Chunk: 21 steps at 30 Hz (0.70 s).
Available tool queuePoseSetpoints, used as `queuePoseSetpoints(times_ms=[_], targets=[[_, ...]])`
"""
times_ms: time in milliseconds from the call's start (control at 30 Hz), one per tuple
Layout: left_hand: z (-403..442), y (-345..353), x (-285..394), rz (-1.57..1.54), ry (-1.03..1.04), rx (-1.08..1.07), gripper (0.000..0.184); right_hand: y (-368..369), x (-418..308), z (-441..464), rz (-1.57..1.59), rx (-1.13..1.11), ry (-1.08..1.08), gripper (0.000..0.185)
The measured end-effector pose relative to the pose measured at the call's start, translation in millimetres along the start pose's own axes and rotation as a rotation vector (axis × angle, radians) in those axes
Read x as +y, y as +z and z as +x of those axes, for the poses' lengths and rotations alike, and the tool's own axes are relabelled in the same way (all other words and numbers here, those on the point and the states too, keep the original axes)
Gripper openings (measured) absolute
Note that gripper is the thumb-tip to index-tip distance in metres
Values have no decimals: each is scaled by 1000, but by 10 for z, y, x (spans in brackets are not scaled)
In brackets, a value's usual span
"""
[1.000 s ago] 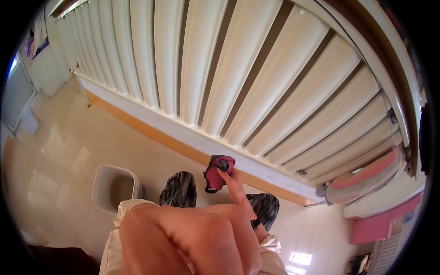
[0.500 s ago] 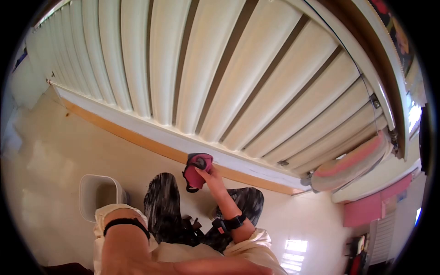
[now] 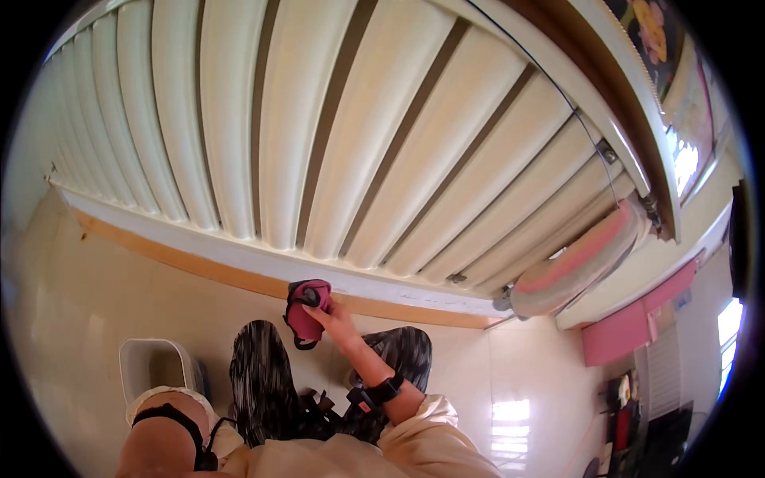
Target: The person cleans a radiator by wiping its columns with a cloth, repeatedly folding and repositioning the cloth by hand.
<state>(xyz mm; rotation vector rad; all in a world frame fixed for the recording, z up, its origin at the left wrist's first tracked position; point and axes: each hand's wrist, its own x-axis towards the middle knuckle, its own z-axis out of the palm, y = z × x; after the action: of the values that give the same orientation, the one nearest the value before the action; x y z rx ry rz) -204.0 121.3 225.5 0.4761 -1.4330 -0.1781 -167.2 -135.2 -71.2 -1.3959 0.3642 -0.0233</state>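
My right hand (image 3: 335,320) is closed on a small pink fabric item (image 3: 304,320) with dark trim and a black loop at its lower end; its exact kind I cannot make out. It is held out over the floor, close to the base of the radiator (image 3: 319,191), just above my knees. The thumb lies across its right side, while the other fingers are partly hidden. Of my left arm only the upper part, with a black strap, shows at the lower left; the left hand is outside the picture.
A white bin (image 3: 155,344) stands on the tiled floor (image 3: 80,311) left of my legs. A rolled pink and grey cloth (image 3: 570,267) hangs at the radiator's right end. Along the radiator's foot runs a wooden strip (image 3: 199,272). A pink panel (image 3: 617,334) is farther right.
The view has shifted, so the radiator and bin sit farther left. The pink item stays in my right hand. My left forearm, which crossed the bottom edge, has dropped out of view.
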Motion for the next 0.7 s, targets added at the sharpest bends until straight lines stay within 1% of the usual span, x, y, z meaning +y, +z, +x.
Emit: queuePoseSetpoints(times_ms=[100,167,367,433,533,700], targets=[[-15,-16,97,69,-2,-8,23,16,-26,-16,6,5,0,43],[-7,-28,192,58,11,54,22,23,-36,-17,-1,3,3,43],[-55,8,106,13,3,17,19,-39,90,58,-43,-18,24,42],[-69,15,87,1,1,13,18,-9,44,22,5,-3,4,41],[-86,26,56,-16,2,14,17,-2,5,-4,-6,-6,0,41],[-67,51,16,-36,10,18,16,-8,12,-8,-12,-42,48,40]])
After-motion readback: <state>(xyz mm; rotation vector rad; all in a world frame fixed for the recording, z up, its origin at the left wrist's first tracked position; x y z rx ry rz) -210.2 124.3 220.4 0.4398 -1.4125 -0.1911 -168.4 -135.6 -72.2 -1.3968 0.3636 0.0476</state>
